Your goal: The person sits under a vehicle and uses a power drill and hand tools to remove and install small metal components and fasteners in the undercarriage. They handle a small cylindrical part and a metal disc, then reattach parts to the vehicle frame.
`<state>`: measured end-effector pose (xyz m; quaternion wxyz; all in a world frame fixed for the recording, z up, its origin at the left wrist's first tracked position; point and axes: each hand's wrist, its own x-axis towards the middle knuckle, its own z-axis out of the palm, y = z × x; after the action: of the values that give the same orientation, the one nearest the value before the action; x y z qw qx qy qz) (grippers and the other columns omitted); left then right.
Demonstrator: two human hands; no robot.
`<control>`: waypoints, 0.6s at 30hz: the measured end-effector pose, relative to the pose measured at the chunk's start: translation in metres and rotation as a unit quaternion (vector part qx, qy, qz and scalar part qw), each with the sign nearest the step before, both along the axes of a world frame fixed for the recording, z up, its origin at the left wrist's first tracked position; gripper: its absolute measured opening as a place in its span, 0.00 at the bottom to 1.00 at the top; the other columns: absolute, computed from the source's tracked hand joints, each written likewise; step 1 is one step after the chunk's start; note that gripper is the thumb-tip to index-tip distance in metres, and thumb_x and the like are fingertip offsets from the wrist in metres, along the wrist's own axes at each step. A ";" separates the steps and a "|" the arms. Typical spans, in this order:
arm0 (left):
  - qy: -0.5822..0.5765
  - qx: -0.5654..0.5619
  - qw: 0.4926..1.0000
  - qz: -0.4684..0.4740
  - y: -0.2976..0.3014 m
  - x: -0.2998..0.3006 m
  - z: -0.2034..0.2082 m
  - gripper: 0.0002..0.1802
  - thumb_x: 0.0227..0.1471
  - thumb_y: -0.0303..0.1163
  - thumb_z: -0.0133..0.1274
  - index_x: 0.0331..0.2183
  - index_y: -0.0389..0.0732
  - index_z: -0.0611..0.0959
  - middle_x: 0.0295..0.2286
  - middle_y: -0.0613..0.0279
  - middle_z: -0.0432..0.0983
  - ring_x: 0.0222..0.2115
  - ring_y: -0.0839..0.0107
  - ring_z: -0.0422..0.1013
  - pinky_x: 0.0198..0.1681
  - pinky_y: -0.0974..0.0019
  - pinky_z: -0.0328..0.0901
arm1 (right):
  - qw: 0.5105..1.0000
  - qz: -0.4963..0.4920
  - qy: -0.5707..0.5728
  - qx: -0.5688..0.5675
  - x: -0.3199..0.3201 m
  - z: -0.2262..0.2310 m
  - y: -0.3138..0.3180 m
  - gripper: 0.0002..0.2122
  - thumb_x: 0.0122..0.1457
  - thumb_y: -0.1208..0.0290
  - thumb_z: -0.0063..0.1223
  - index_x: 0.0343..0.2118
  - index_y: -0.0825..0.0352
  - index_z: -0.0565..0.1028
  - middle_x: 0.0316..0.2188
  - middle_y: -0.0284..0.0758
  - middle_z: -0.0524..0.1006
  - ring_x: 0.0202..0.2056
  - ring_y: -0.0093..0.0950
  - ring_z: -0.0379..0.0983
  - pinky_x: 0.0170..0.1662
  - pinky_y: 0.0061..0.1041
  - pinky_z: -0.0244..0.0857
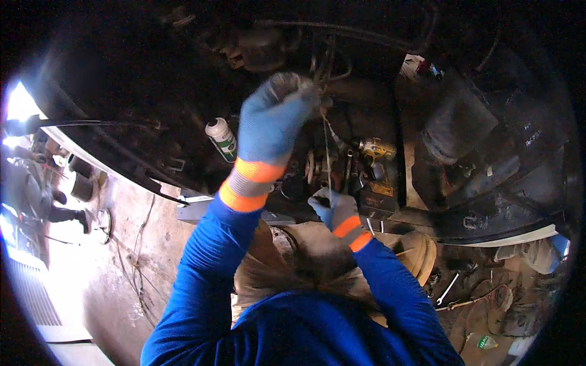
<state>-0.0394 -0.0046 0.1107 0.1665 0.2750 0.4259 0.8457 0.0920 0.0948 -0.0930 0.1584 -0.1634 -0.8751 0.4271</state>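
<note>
Gloved hands worked a thin pale cord under dark machinery

The left hand (278, 113), raised, was curled shut around the top of the thin pale cord (326, 158); the right hand (332, 207), lower, pinched its bottom end. Near them stood a white spray can with green label (221, 139) and a yellow cordless drill (375, 149)

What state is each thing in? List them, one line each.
left hand: gloved, raised, closed on thin wire
right hand: gloved, gripping wire's lower end
thin wire: stretched between hands
spray can: capped, tilted
yellow power drill: lying idle
wrench: lying on floor
</note>
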 end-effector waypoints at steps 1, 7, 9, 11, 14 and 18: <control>0.000 0.012 1.000 0.015 -0.001 0.000 0.016 0.06 0.50 0.20 0.54 0.34 0.36 0.80 0.31 0.62 0.78 0.30 0.76 0.73 0.36 0.73 0.67 | 0.998 0.004 -0.002 -0.058 0.002 0.000 0.002 0.12 0.52 0.59 0.60 0.33 0.62 0.77 0.26 0.38 0.79 0.26 0.33 0.76 0.31 0.32 0.68; 0.164 0.024 0.986 0.028 -0.021 -0.009 0.080 0.07 0.51 0.23 0.52 0.35 0.35 0.80 0.31 0.56 0.79 0.31 0.67 0.76 0.37 0.68 0.71 | 0.938 0.051 -0.015 -0.342 0.021 0.035 -0.001 0.07 0.55 0.69 0.57 0.36 0.62 0.79 0.24 0.28 0.77 0.24 0.17 0.69 0.27 0.20 0.65; 0.163 0.021 0.986 -0.006 -0.019 -0.003 0.097 0.08 0.51 0.24 0.52 0.36 0.34 0.80 0.30 0.55 0.79 0.30 0.65 0.77 0.36 0.67 0.71 | 0.880 0.076 0.011 -0.469 0.016 0.036 0.001 0.10 0.56 0.72 0.55 0.41 0.61 0.76 0.29 0.30 0.77 0.28 0.20 0.72 0.31 0.22 0.68; 0.127 -0.004 0.991 -0.053 -0.018 0.010 0.112 0.08 0.51 0.25 0.52 0.36 0.34 0.79 0.29 0.56 0.79 0.30 0.64 0.77 0.36 0.66 0.71 | 0.817 0.099 0.056 -0.565 0.007 0.035 -0.002 0.14 0.56 0.74 0.54 0.46 0.60 0.74 0.35 0.32 0.77 0.33 0.24 0.73 0.35 0.25 0.69; 0.189 -0.059 0.979 -0.043 -0.012 0.023 0.114 0.08 0.51 0.26 0.53 0.35 0.34 0.80 0.28 0.57 0.79 0.30 0.66 0.76 0.34 0.67 0.71 | 0.742 0.122 0.114 -0.649 0.005 0.035 -0.009 0.19 0.55 0.77 0.55 0.51 0.59 0.71 0.44 0.34 0.75 0.42 0.29 0.73 0.43 0.29 0.70; 0.225 -0.108 0.968 0.008 -0.017 0.034 0.117 0.08 0.50 0.27 0.54 0.34 0.36 0.81 0.28 0.60 0.78 0.29 0.72 0.74 0.33 0.70 0.68 | 0.919 0.190 0.303 0.167 -0.005 0.028 -0.002 0.22 0.50 0.77 0.59 0.50 0.56 0.73 0.51 0.36 0.72 0.50 0.38 0.69 0.52 0.36 0.66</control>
<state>-0.0058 -0.0219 0.2275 0.0881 0.4354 0.5437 0.7121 0.0872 0.0932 -0.0645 0.3572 0.1722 -0.8583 0.3257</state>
